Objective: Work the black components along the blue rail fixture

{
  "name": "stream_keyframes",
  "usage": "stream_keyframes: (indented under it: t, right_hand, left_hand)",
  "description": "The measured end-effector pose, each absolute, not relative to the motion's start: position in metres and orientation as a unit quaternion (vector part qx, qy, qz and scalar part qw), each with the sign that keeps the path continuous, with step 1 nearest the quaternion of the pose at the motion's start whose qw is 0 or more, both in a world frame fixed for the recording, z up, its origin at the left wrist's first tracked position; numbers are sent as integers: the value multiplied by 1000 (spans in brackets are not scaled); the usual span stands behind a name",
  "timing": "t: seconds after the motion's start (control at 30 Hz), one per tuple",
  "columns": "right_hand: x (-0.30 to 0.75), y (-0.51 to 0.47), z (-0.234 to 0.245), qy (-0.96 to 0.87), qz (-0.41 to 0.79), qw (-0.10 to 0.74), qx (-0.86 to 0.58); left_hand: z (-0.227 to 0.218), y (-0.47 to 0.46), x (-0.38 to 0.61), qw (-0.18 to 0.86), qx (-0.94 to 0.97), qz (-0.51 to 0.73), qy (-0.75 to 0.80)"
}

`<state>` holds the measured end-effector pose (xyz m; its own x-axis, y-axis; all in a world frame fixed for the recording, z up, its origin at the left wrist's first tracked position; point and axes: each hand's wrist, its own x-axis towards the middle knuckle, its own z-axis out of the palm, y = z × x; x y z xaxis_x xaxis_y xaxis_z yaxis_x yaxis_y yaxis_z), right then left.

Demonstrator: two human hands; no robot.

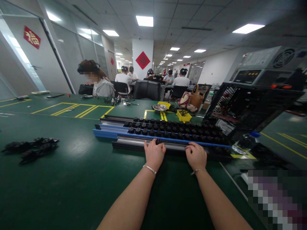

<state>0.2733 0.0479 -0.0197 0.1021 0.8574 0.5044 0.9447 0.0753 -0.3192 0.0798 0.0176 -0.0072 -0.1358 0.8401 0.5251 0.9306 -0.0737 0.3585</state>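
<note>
My left hand is at the near edge of a long grey metal channel, its fingers closed around a small black part. To its right, my right hand rests against the same channel with curled fingers; what they grip, if anything, is hidden. Beyond the hands run parallel channels with blue edge strips, bearing rows of black round-topped parts. Their left ends hold no parts.
Several black parts lie on the green table at left. Behind the channels are a metal bowl and a yellow tray. An opened computer case and a clear bottle stand at right. A person sits across the table.
</note>
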Motion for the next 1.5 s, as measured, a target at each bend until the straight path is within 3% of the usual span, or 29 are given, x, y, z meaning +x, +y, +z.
stream_keyframes:
  t: [1.5]
  right_hand:
    - [275,48,-19,-671,-59,319,-667]
  left_hand:
    - [-2,15,69,60,-628,-320,-706]
